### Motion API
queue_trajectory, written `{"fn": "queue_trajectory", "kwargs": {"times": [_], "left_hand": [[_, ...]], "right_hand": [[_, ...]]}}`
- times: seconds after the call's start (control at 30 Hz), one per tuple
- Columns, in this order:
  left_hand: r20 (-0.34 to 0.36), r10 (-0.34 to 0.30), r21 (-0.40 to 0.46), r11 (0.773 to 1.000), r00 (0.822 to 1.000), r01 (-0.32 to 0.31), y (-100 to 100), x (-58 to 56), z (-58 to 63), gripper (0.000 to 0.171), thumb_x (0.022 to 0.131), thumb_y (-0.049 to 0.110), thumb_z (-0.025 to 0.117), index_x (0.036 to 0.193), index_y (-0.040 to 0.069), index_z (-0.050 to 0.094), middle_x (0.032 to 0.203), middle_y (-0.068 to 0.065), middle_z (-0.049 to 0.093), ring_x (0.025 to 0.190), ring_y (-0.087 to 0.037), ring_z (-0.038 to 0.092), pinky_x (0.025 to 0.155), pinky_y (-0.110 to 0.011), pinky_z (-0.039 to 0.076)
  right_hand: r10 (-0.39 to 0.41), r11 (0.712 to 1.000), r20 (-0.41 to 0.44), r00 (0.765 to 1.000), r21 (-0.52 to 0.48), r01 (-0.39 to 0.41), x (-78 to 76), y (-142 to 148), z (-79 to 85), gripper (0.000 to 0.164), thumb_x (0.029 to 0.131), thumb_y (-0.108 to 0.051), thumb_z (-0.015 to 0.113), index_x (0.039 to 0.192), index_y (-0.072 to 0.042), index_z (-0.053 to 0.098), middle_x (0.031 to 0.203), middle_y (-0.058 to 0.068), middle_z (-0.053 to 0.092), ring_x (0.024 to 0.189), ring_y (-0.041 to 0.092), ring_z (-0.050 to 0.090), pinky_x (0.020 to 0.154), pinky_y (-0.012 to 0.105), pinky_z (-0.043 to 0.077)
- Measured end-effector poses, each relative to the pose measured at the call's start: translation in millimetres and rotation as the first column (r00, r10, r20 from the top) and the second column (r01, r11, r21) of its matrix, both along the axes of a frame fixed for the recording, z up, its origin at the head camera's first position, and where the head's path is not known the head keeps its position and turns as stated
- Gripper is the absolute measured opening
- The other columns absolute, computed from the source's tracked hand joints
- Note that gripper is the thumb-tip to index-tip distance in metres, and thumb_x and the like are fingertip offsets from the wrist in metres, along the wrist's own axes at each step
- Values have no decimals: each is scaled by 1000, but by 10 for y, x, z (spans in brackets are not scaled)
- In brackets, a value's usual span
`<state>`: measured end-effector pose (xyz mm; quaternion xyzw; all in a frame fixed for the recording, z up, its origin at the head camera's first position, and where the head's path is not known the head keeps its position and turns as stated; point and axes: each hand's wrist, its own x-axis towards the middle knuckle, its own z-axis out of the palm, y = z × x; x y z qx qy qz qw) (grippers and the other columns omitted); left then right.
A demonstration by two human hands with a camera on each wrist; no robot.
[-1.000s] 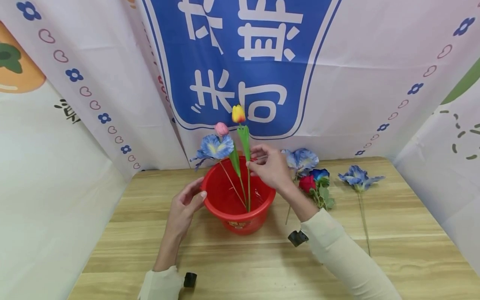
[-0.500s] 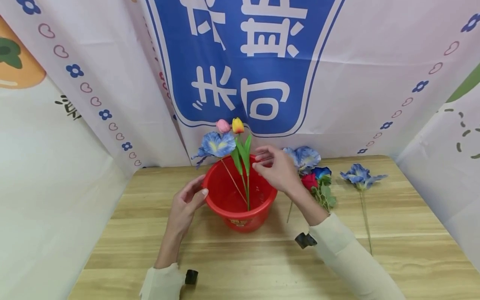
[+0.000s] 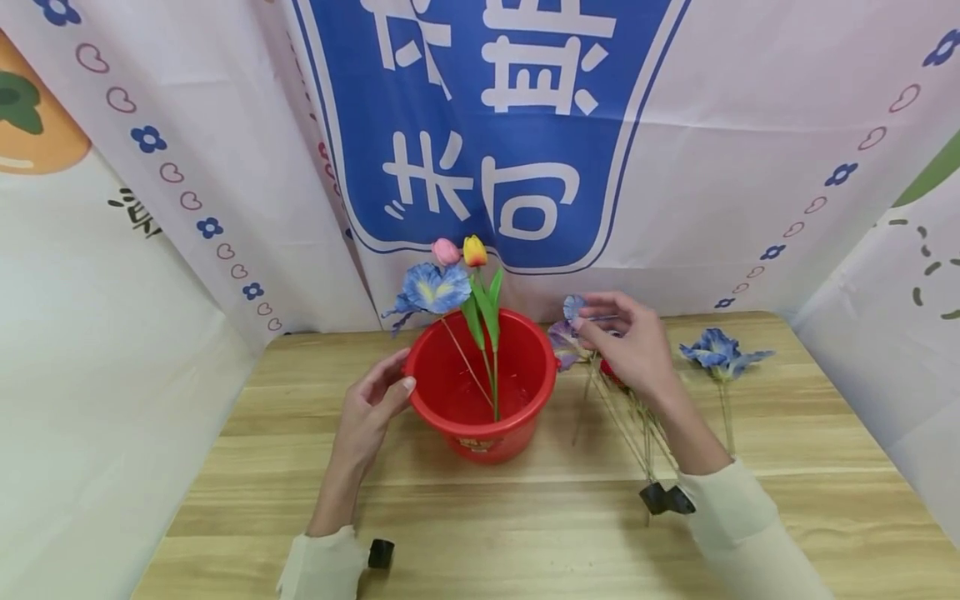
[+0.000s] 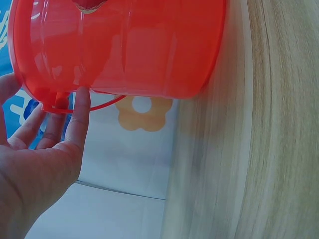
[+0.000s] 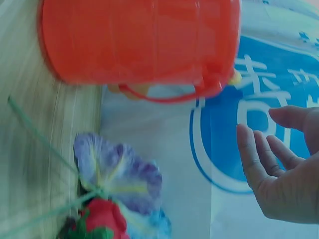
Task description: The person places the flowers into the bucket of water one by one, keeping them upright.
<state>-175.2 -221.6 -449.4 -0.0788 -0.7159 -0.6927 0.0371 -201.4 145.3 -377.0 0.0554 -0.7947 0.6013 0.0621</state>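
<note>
Judging by looks, probably very light, limp at the petals and stiffer along the wire-like stem: so expect the purple-blue iris (image 5: pixel 119 167) to behave, lying on the wood-grain table (image 3: pixel 480 533) just right of the red plastic bucket (image 3: pixel 487 450). Best taken by the stem close beneath the bloom, not by the thin, fabric-looking petals, likely to crease though hardly to break. Beware of snagging on the red rose (image 5: pixel 104 219) pressed close to it, and on the crossing stems. Expect the bucket to be light, smooth and fairly stiff, easily slid, so best steadied at the rim. At its left side, with the left hand (image 3: pixel 371 407): fingers fairly straight, touching rim and outer wall, not clenched. With the right hand (image 3: pixel 630 337): fingers loosely bent, thumb apart, grasping nothing, clear of the petals in the right-wrist view. Differs from half a second earlier chiefly in the right hand's place: away from the yellow-and-red tulip (image 3: pixel 475 250), now over the loose flowers, hiding most of the rose. Shows no clear change in the left hand or bucket.
</note>
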Motion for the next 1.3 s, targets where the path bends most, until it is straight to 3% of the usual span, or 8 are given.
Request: {"fn": "queue_trajectory", "kwargs": {"times": [0.2,0.43,0.57,0.77,1.0,1.3], "left_hand": [[-2,-2,-8,1000,1000,2,-4,-2,-3,51,106,9,65,155,2,53,147,-19,58,122,-10,66,93,-25,65],[-2,2,-19,1000,1000,-2,1,-2,-8,51,107,10,64,155,2,53,147,-19,58,122,-9,66,92,-25,65],[0,4,-26,1000,1000,-4,3,-1,-6,51,107,10,64,156,2,53,147,-18,58,122,-8,66,92,-24,65],[4,4,-34,999,1000,-4,0,3,0,51,107,12,64,156,3,52,148,-19,57,124,-9,65,93,-24,64],[14,2,-39,999,1000,-2,4,14,11,52,108,14,64,157,4,52,150,-21,56,124,-10,65,93,-23,64],[7,3,-35,999,1000,-3,5,19,9,51,108,12,64,157,2,52,150,-23,56,123,-10,66,93,-23,64]], "right_hand": [[-40,999,11,999,-33,40,107,270,-60,43,102,-15,74,141,-1,63,128,19,69,98,5,73,85,24,67],[-82,996,49,995,-36,83,185,520,-182,48,104,-20,73,144,2,60,116,-4,68,98,-2,72,85,24,66],[-92,995,63,994,-21,94,235,645,-265,49,105,-24,72,144,3,59,114,-10,67,100,-3,72,84,22,66],[-92,996,114,989,0,93,295,822,-400,53,105,-25,72,145,6,56,111,-12,67,102,1,73,86,23,66],[-79,997,177,981,15,78,354,939,-508,59,104,-25,73,147,9,53,110,-13,68,99,-4,71,90,27,66],[-55,997,229,972,64,42,402,1076,-650,59,105,-27,73,148,7,53,119,-2,69,100,-5,70,90,26,66]]}}
